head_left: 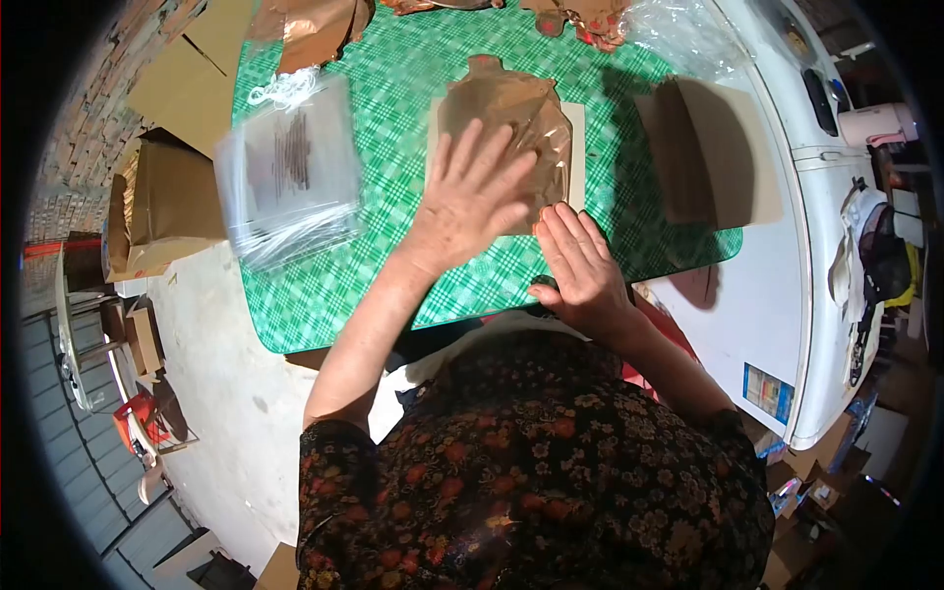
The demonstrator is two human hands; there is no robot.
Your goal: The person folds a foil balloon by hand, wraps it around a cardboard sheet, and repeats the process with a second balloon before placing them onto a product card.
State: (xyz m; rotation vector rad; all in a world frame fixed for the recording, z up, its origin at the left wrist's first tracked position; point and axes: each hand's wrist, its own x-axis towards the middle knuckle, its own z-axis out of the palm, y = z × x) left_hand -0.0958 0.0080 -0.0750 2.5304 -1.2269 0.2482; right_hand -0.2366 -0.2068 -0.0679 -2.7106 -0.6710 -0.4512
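A shiny copper-brown sheet of thin, crinkled film (506,98) lies on a cream board (578,147) in the middle of the table, with a small tab at its far end. My left hand (467,197), fingers spread, is over the film's near left part and hides some of it. My right hand (582,261) has its fingers stretched out side by side, the tips right at the near right corner of the film and board. Neither hand has anything in its grasp.
A green checked cloth covers the table (393,285). Clear plastic bags (295,167) with white strings (285,88) are stacked at the left; cardboard sheets (708,152) stand at the right. More copper film (320,25) and clear plastic (683,34) lie along the far edge. A white fridge (787,295) borders the right.
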